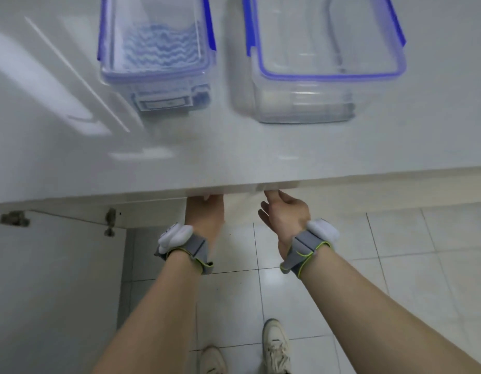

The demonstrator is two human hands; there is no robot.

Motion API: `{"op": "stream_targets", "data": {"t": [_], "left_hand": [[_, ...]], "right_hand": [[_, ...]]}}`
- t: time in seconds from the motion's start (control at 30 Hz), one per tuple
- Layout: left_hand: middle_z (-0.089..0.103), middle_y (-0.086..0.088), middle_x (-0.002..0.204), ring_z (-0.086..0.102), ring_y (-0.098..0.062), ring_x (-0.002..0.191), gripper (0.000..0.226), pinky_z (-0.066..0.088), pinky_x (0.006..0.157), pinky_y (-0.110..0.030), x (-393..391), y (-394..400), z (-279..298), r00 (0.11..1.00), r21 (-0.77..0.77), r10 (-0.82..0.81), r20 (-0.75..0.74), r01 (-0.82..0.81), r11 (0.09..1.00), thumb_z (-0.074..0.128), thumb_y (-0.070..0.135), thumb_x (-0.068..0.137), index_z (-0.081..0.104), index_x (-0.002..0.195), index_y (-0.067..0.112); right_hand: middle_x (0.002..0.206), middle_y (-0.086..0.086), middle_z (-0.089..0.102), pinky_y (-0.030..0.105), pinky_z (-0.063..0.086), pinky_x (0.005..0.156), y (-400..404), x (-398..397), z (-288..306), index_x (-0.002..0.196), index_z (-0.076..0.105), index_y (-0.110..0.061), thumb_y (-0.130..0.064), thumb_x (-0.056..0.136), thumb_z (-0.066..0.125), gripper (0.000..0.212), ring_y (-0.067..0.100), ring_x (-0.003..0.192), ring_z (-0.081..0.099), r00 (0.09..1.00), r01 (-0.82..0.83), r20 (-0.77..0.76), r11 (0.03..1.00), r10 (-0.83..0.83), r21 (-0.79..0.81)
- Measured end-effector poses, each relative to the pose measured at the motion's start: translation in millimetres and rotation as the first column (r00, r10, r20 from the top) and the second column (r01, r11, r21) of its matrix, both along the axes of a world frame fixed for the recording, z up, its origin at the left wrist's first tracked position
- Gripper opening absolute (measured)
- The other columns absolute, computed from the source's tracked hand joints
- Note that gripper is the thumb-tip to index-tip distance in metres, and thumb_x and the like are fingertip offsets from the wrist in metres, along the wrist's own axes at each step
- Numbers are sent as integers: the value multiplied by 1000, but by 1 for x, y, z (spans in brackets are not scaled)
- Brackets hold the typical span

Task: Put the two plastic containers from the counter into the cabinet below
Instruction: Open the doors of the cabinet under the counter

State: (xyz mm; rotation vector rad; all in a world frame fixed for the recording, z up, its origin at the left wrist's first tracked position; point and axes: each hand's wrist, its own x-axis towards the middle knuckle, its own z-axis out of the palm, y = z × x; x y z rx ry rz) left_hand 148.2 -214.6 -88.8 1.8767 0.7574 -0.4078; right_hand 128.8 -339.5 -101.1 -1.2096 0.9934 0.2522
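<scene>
Two clear plastic containers with blue rims stand side by side at the back of the white counter (pixel 234 157). The left container (pixel 164 87) holds a blue-and-white wavy cloth and has a label on its front. The right container (pixel 309 103) is wider and looks empty. Both of my hands are below the counter's front edge, apart from the containers. My left hand (pixel 204 211) reaches under the edge and its fingers are hidden. My right hand (pixel 285 211) has its fingers apart and holds nothing, with the fingertips at the edge.
A white cabinet door (pixel 53 279) stands swung open at the lower left, with its hinges (pixel 110 221) showing. The inside of the cabinet is hidden under the counter. White floor tiles (pixel 396 265) and my shoes (pixel 275 346) are below.
</scene>
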Motion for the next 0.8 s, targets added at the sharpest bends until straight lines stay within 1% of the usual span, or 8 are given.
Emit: {"op": "stream_targets", "data": {"t": [0.13,0.23,0.3,0.53,0.6,0.73,0.77,0.8], "left_hand": [[49,-14,72,38,-18,64,48,34,57,-25,-17,14,0,992,-60,-50,115,57,997,54,38,92,53,82,-9],[48,-9,68,37,-10,56,49,32,47,-12,-35,22,-1,980,-25,-156,126,161,987,53,48,91,58,81,0],[53,3,62,43,-7,55,33,35,49,-7,-55,25,4,966,-33,-230,115,235,971,54,43,93,66,79,15],[70,14,89,55,11,77,30,35,60,8,-135,24,16,919,-210,-393,23,389,897,63,41,89,75,109,22],[71,15,100,56,15,84,31,36,66,10,-160,10,25,886,-263,-464,3,449,854,67,39,87,74,112,21],[71,10,115,61,1,107,39,39,84,3,-196,-12,21,813,-344,-576,-80,520,782,71,36,84,71,119,20],[72,9,116,62,1,109,41,40,93,-4,-206,-22,20,785,-369,-612,-97,542,755,73,37,82,71,120,21],[73,9,115,63,1,109,41,40,100,-11,-216,-36,17,753,-388,-648,-114,567,727,74,36,81,71,119,21]], "right_hand": [[134,32,45,66,37,103,8,-15,9,123,60,9,-49,72,76,79,48,123,46,998,58,-5,998,-58,16],[124,22,67,51,52,100,6,-29,12,93,69,-11,-51,71,80,47,30,93,74,996,72,-48,997,-71,3],[119,6,69,38,55,98,5,-47,12,99,67,-13,-43,74,81,41,12,83,70,992,125,-39,992,-124,28],[86,4,63,33,56,96,-11,-122,16,94,64,14,-24,80,77,43,18,86,62,965,260,-41,962,-257,87],[84,1,66,32,55,96,-24,-152,21,98,70,5,-21,84,76,30,17,87,63,959,282,-31,955,-280,92],[106,15,71,33,53,98,-45,-191,26,125,64,1,-18,85,76,46,29,102,69,951,306,-74,949,-301,77],[137,20,38,35,52,101,-56,-203,27,119,66,3,-16,85,74,40,38,122,55,950,305,-84,950,-300,66],[98,0,44,35,50,101,-70,-216,28,111,69,4,-15,85,73,33,43,100,65,952,299,-92,952,-292,70]]}}
